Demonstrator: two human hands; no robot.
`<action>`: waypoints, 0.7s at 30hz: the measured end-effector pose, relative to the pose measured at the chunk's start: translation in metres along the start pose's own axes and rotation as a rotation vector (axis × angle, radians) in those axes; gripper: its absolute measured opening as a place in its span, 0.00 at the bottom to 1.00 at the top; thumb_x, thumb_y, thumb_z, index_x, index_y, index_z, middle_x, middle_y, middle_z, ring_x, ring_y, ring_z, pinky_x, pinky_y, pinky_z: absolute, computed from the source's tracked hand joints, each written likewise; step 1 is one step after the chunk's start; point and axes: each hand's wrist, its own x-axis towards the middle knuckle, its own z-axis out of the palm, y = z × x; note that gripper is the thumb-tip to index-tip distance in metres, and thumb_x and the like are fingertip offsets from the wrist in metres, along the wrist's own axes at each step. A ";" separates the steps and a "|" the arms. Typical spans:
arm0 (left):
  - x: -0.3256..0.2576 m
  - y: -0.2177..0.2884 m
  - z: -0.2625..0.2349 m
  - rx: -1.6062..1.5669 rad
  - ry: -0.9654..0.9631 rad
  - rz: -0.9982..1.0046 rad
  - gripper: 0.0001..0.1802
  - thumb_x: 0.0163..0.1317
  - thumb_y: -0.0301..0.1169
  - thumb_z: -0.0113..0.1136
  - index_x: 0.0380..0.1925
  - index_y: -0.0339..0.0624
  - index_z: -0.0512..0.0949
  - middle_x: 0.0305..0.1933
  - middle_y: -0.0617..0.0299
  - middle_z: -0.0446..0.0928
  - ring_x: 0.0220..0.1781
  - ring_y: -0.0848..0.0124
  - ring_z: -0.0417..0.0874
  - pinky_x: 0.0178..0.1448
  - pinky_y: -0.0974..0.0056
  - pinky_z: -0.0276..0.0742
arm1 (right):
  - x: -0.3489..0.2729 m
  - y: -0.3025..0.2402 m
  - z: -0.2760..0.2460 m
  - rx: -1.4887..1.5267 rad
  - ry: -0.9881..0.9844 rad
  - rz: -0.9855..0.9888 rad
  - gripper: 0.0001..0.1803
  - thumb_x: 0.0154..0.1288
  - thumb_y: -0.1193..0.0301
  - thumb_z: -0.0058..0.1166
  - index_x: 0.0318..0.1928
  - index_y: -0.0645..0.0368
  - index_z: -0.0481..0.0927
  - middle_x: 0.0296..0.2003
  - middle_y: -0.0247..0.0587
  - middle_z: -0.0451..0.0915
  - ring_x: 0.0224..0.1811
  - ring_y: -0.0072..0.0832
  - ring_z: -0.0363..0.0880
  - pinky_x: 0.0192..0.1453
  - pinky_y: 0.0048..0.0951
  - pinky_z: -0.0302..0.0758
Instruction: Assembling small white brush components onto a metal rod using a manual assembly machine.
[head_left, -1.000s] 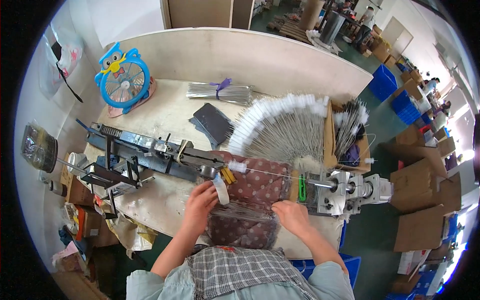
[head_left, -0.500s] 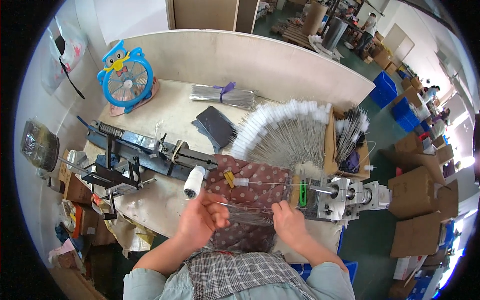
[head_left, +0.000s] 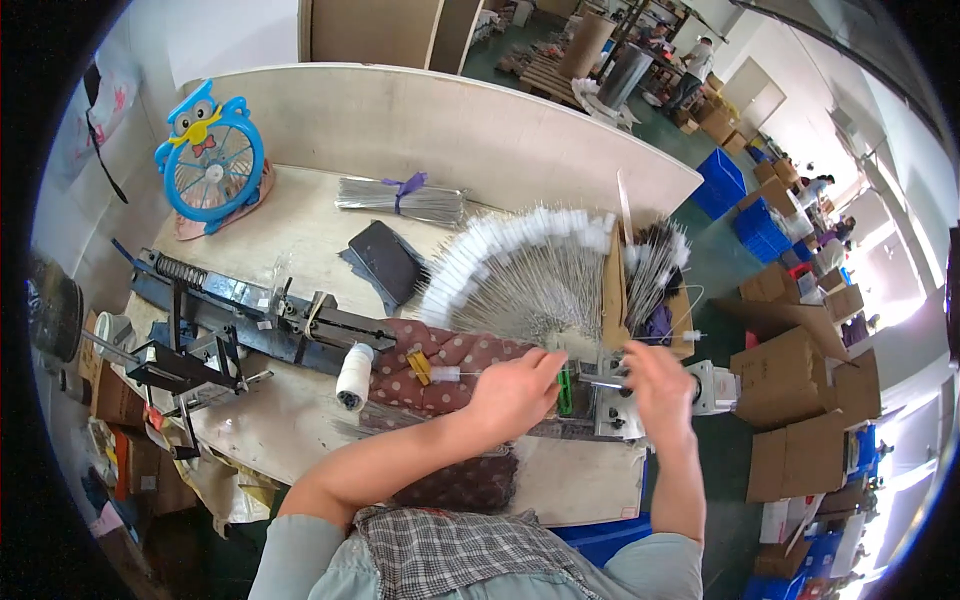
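Note:
My left hand point(head_left: 515, 395) reaches across the dotted brown cloth, fingers pinched together beside a green-handled tool point(head_left: 565, 392); what sits between the fingertips is hidden. Over the metal spindle machine point(head_left: 715, 390), my right hand point(head_left: 662, 388) has its fingers curled at the shaft, and what they grip cannot be made out. A thin wire with a white tuft point(head_left: 446, 373) lies by a yellow clip point(head_left: 418, 368) on the padded brown cloth point(head_left: 395, 400). To its left stands a white spool point(head_left: 355, 378). Loose thin wires point(head_left: 385, 420) lie on the cloth's near side.
Behind the cloth fans a large pile of white-tufted wire brushes point(head_left: 520, 265), next to a cardboard box point(head_left: 612, 290) of more. A tied wire bundle point(head_left: 400, 198), a dark phone-like slab point(head_left: 382, 262), a blue owl fan point(head_left: 213, 165) and a black metal rig point(head_left: 250, 310) occupy the table.
Both hands have moved right, toward the spindle machine; the right is now over its shaft. The wires that lay between the hands are now by the cloth's left side. The view has shifted right.

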 end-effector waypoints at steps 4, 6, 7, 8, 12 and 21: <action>0.011 -0.030 0.029 0.322 -0.091 0.141 0.07 0.53 0.33 0.59 0.32 0.45 0.77 0.29 0.64 0.75 0.30 0.62 0.80 0.32 0.60 0.74 | 0.008 0.000 0.040 0.131 -0.002 -0.057 0.16 0.54 0.84 0.52 0.44 0.61 0.77 0.33 0.46 0.79 0.31 0.41 0.80 0.35 0.34 0.77; 0.016 -0.039 0.034 0.364 -0.086 0.202 0.07 0.53 0.33 0.59 0.31 0.46 0.76 0.28 0.66 0.74 0.31 0.64 0.79 0.32 0.60 0.73 | 0.012 0.000 0.050 0.236 0.017 0.101 0.10 0.56 0.76 0.56 0.41 0.56 0.79 0.30 0.46 0.79 0.31 0.42 0.79 0.36 0.36 0.76; 0.022 -0.038 0.033 0.437 -0.141 0.188 0.08 0.52 0.34 0.58 0.32 0.47 0.76 0.30 0.66 0.74 0.33 0.65 0.79 0.35 0.60 0.72 | 0.013 0.004 0.054 0.248 0.019 0.106 0.10 0.56 0.76 0.56 0.41 0.56 0.79 0.30 0.46 0.79 0.31 0.42 0.79 0.36 0.36 0.76; 0.027 -0.038 0.031 0.512 -0.197 0.174 0.09 0.51 0.34 0.58 0.33 0.48 0.76 0.31 0.66 0.75 0.36 0.66 0.79 0.38 0.59 0.72 | 0.015 0.012 0.060 0.137 0.003 0.030 0.08 0.57 0.73 0.56 0.39 0.55 0.79 0.28 0.45 0.79 0.31 0.42 0.79 0.35 0.38 0.75; 0.025 -0.056 0.026 0.640 -0.148 0.163 0.17 0.49 0.37 0.61 0.41 0.49 0.78 0.38 0.63 0.75 0.42 0.65 0.77 0.45 0.59 0.70 | 0.018 0.021 0.064 0.176 -0.164 -0.025 0.07 0.55 0.62 0.59 0.31 0.50 0.84 0.23 0.41 0.77 0.30 0.38 0.77 0.36 0.39 0.73; -0.087 -0.030 -0.093 0.130 0.009 -0.232 0.11 0.53 0.23 0.63 0.39 0.39 0.81 0.39 0.57 0.81 0.37 0.64 0.82 0.42 0.64 0.78 | 0.062 -0.044 0.103 0.416 -0.181 -0.458 0.07 0.49 0.63 0.64 0.27 0.51 0.85 0.23 0.29 0.79 0.32 0.30 0.74 0.36 0.30 0.73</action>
